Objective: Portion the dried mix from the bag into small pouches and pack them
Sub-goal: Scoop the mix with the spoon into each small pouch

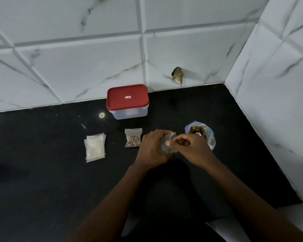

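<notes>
- both hands meet over the black counter (51, 172), a bit right of centre; between them is one small clear pouch (165, 145), which looks empty, though it's see-through and half covered so I can't swear to it
- left hand (151, 148) is wrapped round the pouch's left side with fingers curled over it; a proper hold, not a loose touch
- right hand (193, 148) has its fingers tucked in and the thumb pressed on the pouch's upper right edge; reads as a pinch on the rim
- the bag (210, 137) of dried mix sits just behind the right hand, over on the right of the counter, mouth open upward; brown chunky pieces show inside, plus a white bit I can't identify; the hand hides the bag's lower front
- one filled pouch (133, 137) lies flat just left of the left hand; brown mix in its lower half; can't tell if hand and pouch touch
- further left, well apart from the hands, a stack of empty pouches (95, 147), slightly fanned
- at the back, against the tiled wall (77, 67), a clear container (129, 114) with its red lid (127, 97) on; something pale inside, too blurry to name
- right of that, a ragged dark hole (177, 75) low in the tile
</notes>
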Tool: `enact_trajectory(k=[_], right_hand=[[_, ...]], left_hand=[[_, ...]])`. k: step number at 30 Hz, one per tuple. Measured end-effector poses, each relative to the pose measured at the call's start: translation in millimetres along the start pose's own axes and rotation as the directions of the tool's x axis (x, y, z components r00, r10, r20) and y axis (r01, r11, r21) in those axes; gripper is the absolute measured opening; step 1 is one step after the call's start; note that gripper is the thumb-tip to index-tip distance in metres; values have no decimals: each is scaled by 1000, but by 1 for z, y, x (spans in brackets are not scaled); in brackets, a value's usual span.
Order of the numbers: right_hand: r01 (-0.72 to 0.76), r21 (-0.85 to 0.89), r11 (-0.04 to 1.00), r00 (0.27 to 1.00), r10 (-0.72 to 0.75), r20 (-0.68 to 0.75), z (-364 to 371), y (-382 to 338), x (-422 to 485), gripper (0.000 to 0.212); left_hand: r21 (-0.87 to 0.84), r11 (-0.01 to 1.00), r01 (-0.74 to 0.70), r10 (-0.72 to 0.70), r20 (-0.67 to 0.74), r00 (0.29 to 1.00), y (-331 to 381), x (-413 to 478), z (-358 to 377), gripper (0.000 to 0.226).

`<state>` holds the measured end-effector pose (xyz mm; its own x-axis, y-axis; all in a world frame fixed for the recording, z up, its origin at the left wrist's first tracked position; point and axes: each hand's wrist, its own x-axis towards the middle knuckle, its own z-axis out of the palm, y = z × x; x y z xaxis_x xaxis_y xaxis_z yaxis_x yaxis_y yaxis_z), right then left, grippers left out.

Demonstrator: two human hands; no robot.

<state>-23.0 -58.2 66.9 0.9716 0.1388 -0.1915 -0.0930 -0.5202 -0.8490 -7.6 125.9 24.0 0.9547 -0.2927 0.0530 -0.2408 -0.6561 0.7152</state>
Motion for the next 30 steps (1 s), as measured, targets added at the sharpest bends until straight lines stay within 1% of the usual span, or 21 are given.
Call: enact_trajectory(k=[1, 3, 7, 12, 14, 18, 20, 22, 24, 27, 30], right_hand=[[-17, -37, 999, 1000, 18, 18, 1, 1, 1, 16], [-31, -85, 996, 999, 33, 23, 3, 4, 4, 17], [-66, -59, 996, 997, 69, 36, 4, 5, 4, 11], [-39, -36, 999, 997, 41, 61, 4, 1, 2, 7], [-23, -40, 999, 998, 26, 64, 4, 0, 2, 10], [-14, -22, 1000, 999, 15, 46, 3, 0, 2, 24], [-9, 22, 1000, 1000, 9, -6, 3, -3, 0, 22], [-2, 101, 995, 994, 13, -105, -1, -4, -2, 13], [-21, 127, 992, 978, 47, -205, -9, 0, -2, 11], [-80, -29, 996, 938, 65, -340, -26, 18, 2, 13], [-195, -179, 964, 916, 114, -384, -46, 46, 7, 19]], left_hand=[[-3, 1000, -9, 9, -2, 1000, 0, 1, 2, 74], [-12, 1000, -22, 22, -4, 1000, 1, 2, 5, 72], [-29, 998, -54, 54, -31, 998, -1, 2, 9, 62], [-16, 997, -71, 70, -45, 997, -1, 4, 11, 57], [3, 998, -64, 64, -59, 996, 0, 4, 12, 55], [7, 1000, -24, 24, -67, 997, 1, 4, 14, 52], [-34, 999, 8, -10, -65, 998, 1, 5, 15, 52], [-92, 995, 35, -42, -73, 996, 0, 6, 17, 50], [-178, 981, 73, -85, -62, 994, 0, 7, 18, 51], [-301, 945, 128, -148, -44, 988, 1, 8, 21, 51], [-366, 910, 194, -208, 1, 978, 3, 9, 26, 45]])
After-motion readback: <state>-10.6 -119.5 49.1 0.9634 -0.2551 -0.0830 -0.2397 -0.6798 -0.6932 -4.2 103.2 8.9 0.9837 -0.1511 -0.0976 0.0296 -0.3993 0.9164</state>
